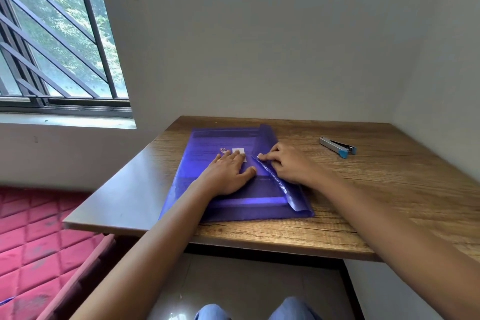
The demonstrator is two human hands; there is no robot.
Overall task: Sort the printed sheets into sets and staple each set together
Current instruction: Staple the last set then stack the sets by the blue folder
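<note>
Under left hand (228,173), folder (202,143).

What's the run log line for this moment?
stage: opening folder | left hand: flat on blue folder | right hand: pinching folder flap | stapler: untouched on table

Contents of the blue folder (246,208) indistinct; label (238,151) print too small.

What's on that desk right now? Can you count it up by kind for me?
Blue folder: 1
Stapler: 1
Hands: 2, left hand and right hand, both on the folder
Total: 4
</note>
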